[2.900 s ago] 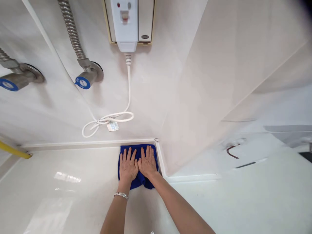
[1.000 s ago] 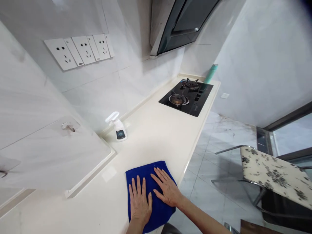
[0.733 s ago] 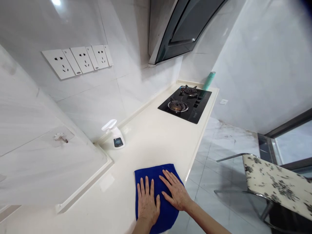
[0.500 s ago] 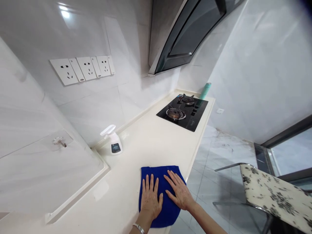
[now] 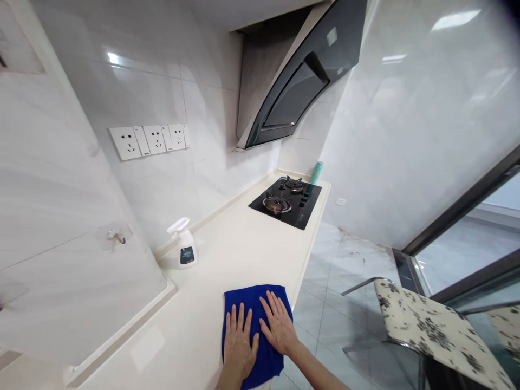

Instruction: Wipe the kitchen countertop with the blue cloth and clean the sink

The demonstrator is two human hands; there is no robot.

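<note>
A blue cloth lies flat on the cream countertop, close to its front edge. My left hand presses down on the cloth with fingers stretched out. Beside it, my right hand also lies flat on the cloth, fingers spread and pointing away from me. Both hands touch each other at the thumbs.
A white spray bottle stands by the wall. Farther along the counter sits a black gas hob with a teal bottle behind it, under a range hood. Wall sockets hang above. A patterned chair stands on the tiled floor at right.
My view swung from the counter corner under the pipes to the long counter with the hob. Both hands stay flat on the cloth, which slid slightly along the front edge.
</note>
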